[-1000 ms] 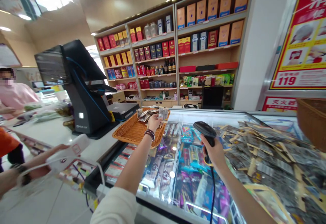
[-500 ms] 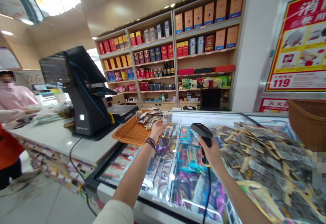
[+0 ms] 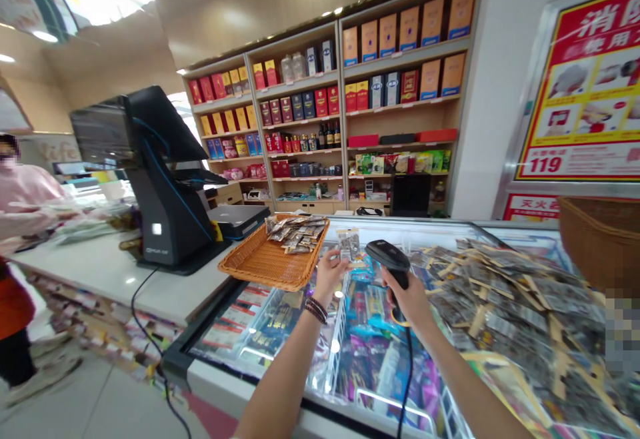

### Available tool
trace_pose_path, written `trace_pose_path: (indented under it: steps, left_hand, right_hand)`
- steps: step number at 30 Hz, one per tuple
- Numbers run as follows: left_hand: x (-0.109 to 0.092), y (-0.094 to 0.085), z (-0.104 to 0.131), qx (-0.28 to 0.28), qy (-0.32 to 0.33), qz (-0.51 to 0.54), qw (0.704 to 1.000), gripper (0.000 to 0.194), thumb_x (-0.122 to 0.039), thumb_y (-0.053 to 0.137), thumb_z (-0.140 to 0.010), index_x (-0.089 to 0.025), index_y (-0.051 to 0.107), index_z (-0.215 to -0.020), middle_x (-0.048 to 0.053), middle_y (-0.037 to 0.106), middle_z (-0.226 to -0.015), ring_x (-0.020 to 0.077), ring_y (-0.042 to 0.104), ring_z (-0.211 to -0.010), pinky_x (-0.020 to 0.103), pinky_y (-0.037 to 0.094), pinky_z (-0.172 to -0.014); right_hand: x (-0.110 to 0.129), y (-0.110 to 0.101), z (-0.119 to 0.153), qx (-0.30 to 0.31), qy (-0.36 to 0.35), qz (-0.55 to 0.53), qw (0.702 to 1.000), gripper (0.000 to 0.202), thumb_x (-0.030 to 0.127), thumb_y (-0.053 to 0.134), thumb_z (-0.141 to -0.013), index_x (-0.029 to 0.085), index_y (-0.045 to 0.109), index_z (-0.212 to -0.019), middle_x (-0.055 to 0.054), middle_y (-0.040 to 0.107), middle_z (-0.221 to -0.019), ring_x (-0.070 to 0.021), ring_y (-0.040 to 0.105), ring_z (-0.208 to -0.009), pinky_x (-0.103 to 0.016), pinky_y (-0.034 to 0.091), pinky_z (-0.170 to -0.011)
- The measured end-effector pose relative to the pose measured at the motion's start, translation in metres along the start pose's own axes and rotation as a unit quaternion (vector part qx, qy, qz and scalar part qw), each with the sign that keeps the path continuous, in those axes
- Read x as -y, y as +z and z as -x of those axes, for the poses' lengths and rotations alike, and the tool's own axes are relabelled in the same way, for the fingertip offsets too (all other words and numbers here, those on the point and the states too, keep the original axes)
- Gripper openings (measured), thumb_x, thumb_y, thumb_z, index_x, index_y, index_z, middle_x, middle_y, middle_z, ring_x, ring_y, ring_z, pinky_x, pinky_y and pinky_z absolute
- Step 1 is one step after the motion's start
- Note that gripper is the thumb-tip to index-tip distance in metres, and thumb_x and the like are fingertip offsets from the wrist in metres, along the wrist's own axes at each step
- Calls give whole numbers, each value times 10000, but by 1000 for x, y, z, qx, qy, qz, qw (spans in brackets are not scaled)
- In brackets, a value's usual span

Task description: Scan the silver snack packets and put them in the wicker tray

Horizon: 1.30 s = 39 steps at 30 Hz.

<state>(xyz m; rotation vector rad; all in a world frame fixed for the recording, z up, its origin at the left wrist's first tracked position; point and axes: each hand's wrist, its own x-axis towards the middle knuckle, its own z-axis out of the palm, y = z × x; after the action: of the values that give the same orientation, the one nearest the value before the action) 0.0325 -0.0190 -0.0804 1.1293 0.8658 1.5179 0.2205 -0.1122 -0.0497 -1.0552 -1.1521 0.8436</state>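
Note:
My left hand (image 3: 330,276), with a beaded bracelet at the wrist, pinches a small clear packet (image 3: 349,244) by its lower edge and holds it upright. Just right of it, my right hand (image 3: 411,298) grips the handle of a black barcode scanner (image 3: 389,255), its head pointing left toward the packet. A cord runs down from the scanner's handle. Left of my left hand sits an orange wicker basket (image 3: 260,262), with several similar packets (image 3: 299,231) heaped at its far end. To the right, a big pile of such packets (image 3: 505,292) covers the freezer top.
Below my hands is a glass-topped freezer (image 3: 240,372) with coloured packages inside. A black checkout terminal (image 3: 173,186) stands on the white counter (image 3: 100,276) at left. A brown basket (image 3: 597,242) is at far right. Another person (image 3: 27,192) stands beyond the counter.
My left hand has moved right, away from the wicker basket, carrying the packet close to the scanner. The scanner has shifted slightly left.

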Motion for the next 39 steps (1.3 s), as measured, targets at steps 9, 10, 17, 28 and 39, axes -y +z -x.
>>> trace_pose_path:
  steps: [9,10,17,28,39]
  left_hand:
    - [19,-12,9,-59,10,-69,996,454,-349,877,-724,-191,570,-1018,11,731,-770,171,750,-675,372,649,-809]
    - [20,-15,10,-65,8,-68,995,449,-337,877,-725,-190,571,-1019,8,729,-768,172,750,-679,377,648,-813]
    - [27,-24,10,-91,3,-51,995,437,-279,877,-717,-178,567,-1008,31,726,-778,195,764,-762,388,638,-833]
    - [34,-25,7,-75,2,-51,996,451,-298,878,-697,-188,555,-992,11,697,-730,187,746,-732,400,632,-828]
    - [41,-29,1,-78,26,-16,996,494,-317,919,-632,-175,590,-973,31,725,-740,190,744,-696,370,644,-768]
  right_hand:
    - [11,11,11,49,-11,80,996,554,781,706,-669,248,566,-611,19,515,-377,-147,454,-321,-289,371,-401]
    - [12,12,13,51,-13,79,995,541,771,715,-666,253,567,-614,21,517,-377,-149,451,-319,-290,367,-399]
    - [11,20,19,110,6,54,993,490,699,723,-709,260,542,-588,24,515,-384,-142,441,-304,-283,364,-381]
    - [8,21,20,115,10,56,992,486,676,698,-747,249,532,-586,25,512,-380,-122,424,-297,-271,355,-379]
    - [12,21,20,98,22,72,992,528,735,692,-719,248,514,-620,36,484,-379,-124,431,-291,-272,361,-366]
